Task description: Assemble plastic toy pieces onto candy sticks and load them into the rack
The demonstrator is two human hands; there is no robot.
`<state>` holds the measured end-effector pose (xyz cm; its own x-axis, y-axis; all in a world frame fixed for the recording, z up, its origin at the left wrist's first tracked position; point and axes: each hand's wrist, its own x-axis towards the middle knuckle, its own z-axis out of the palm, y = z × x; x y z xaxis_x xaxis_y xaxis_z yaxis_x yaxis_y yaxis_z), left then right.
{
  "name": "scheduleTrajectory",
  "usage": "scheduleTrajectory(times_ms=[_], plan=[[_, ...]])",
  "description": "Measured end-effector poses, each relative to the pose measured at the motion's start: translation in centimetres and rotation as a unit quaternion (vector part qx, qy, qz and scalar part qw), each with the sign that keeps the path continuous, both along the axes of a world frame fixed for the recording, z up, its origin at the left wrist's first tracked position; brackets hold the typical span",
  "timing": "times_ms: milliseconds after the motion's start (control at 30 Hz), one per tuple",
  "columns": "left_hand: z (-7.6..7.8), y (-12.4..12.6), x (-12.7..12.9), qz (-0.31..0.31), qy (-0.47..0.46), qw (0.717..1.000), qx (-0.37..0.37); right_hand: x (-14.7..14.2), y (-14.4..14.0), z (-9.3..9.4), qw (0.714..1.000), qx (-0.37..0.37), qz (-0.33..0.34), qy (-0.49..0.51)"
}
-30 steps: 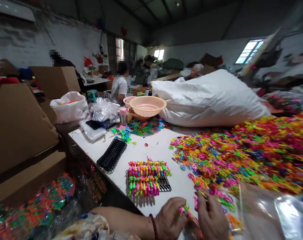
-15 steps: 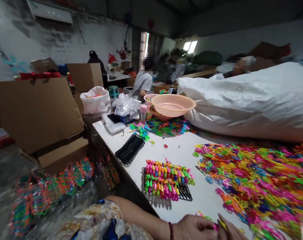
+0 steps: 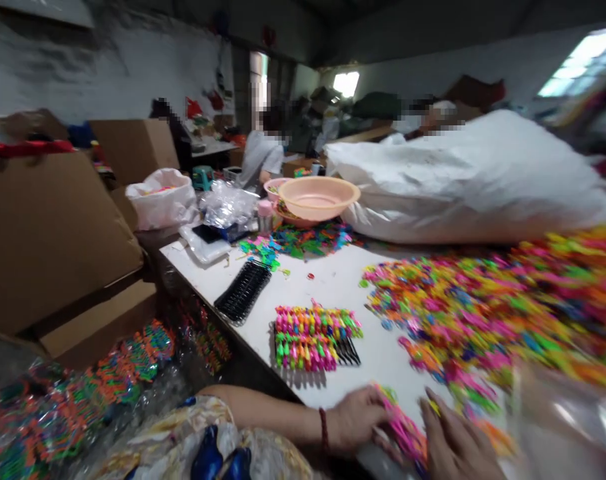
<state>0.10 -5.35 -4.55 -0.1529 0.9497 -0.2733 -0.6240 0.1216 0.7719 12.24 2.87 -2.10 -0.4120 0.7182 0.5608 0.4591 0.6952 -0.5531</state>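
Note:
My left hand, a dark red bead bracelet on its wrist, is closed around a bunch of bright pink plastic pieces at the table's near edge. Just right of it, my right hand has a small yellow plastic piece at its fingertips; motion blurs its exact grip. Beyond my hands lies a black rack carrying two rows of coloured plastic pieces; its right end shows bare bars. A large heap of loose coloured plastic pieces spreads to the right.
A stack of black racks lies at the table's left edge. Farther back stand a peach basin and a big white sack. An open cardboard box and bagged coloured pieces are at left. Clear plastic blurs at lower right.
The view has swung to the right, and the scene has shifted left. Both hands show higher in the picture, with more of the pink pieces visible between them. Clear plastic now appears at lower right.

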Motion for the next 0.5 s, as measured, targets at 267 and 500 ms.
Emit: scheduleTrajectory(times_ms=[267,500], plan=[[2.6,-2.1,-2.3,0.046,0.039,0.998,-0.029,-0.2,-4.8,0.6,0.954,-0.259,-0.032,0.145],[2.6,-2.9,-1.8,0.026,0.026,0.999,-0.026,1.4,-6.9,-0.3,0.865,-0.424,-0.006,0.268]])
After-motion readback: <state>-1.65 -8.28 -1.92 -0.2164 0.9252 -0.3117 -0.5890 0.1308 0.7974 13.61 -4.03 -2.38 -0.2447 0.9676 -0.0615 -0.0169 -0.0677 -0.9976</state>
